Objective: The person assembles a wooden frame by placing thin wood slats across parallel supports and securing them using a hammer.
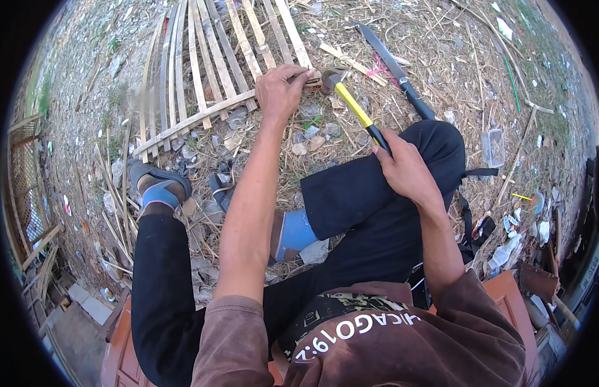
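While a pale slatted wooden frame (195, 122) lies at eleven o'clock, the left hand (280, 91) pinches its fingers together at one corner. The right hand (406, 169) clamps a yellow-and-black-handled metal hammer (353, 104).

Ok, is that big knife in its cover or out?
Out. The knife lies on the straw-covered ground with its grey blade bare; no cover wraps it. Nearby, the right hand grips the hammer.
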Tool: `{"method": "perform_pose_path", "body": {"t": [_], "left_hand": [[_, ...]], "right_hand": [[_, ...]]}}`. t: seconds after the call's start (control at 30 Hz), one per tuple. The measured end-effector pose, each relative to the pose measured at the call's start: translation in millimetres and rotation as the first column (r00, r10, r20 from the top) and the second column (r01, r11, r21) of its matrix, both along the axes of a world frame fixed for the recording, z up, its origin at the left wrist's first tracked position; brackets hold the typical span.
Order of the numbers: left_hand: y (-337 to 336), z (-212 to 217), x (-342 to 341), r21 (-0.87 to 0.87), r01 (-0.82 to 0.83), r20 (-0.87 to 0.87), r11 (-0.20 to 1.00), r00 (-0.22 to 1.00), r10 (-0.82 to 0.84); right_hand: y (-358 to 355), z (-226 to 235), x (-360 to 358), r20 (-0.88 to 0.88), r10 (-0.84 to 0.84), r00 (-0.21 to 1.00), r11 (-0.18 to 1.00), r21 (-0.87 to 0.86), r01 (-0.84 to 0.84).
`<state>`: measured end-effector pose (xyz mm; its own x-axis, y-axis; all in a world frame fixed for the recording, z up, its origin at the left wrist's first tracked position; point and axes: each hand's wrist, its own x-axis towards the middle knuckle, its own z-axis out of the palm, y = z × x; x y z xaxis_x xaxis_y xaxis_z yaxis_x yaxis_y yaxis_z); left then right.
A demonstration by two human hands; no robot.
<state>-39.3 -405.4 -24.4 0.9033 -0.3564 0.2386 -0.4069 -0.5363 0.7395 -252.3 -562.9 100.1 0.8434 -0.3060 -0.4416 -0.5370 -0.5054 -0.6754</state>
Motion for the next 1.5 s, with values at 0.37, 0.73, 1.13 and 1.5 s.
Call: {"method": "perform_pose_path", "body": {"t": [0.37, 0.73, 1.13, 1.5], "left_hand": [[-1, 0, -2, 0.007, 0.0, 0.007, 1.0, 1.0, 0.0], [-6, 8, 2, 0.104, -0.059, -0.176, 0.993, 0.981, 0.077], [-4, -1, 3, 0.055, -0.001, -0.034, 0.998, 0.999, 0.003], [-7, -1, 6, 0.041, -0.017, -0.082, 0.999, 0.996, 0.02]], "right_hand": [[4, -4, 1, 0.081, -0.087, 0.993, 0.996, 0.014, 0.087], [7, -16, 4, 0.063, -0.094, 0.994, 0.996, 0.014, 0.093], [15, -18, 0, 0.085, -0.133, 0.987, 0.991, 0.012, 0.133], [12, -14, 3, 0.072, -0.204, 0.976, 0.979, 0.041, 0.202]]}}
